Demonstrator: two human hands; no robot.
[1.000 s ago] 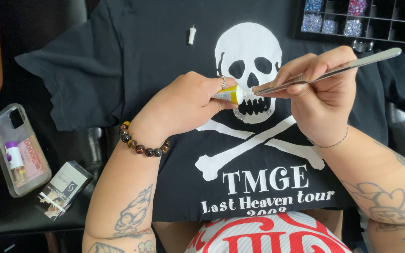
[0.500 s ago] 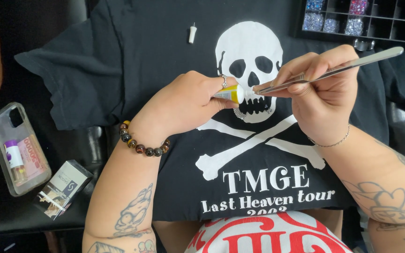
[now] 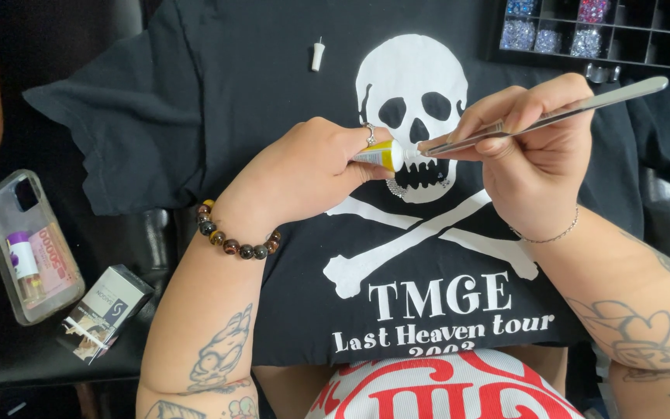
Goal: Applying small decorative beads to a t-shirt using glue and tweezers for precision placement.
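The left hand (image 3: pixel 304 167) is curled shut around a small yellow glue tube (image 3: pixel 378 155), thumb and fingers pinching its body so that the white nozzle sticks out toward the other hand. A ring sits on one finger, and a beaded bracelet (image 3: pixel 234 237) of brown and dark beads circles the wrist. The right hand (image 3: pixel 525 151) pinches a pair of silver tweezers (image 3: pixel 552 116) between thumb and forefinger; the long handle runs up and away past the knuckles, and the tips meet the tube's nozzle right between the two hands. Whether anything sits in the tweezer tips is too small to tell. A thin chain bracelet (image 3: pixel 544 235) hangs at the right wrist.

Directly under both hands lies a black T-shirt (image 3: pixel 219 101) spread flat, with a white skull (image 3: pixel 412 93) print just beyond the fingers and crossed bones (image 3: pixel 428 233) below the wrists. A few tiny sparkling stones show along the skull's teeth, just beneath the tube.

Beyond the left hand, on the shirt, a small white cap (image 3: pixel 318 56) lies by itself. Beyond the right hand, a black compartment tray (image 3: pixel 637 39) holds blue, clear and pink rhinestones in separate cells. Well outside the left forearm sit a clear phone case (image 3: pixel 29 244) with small items inside it and, just beside that, a small printed box (image 3: pixel 102 310).
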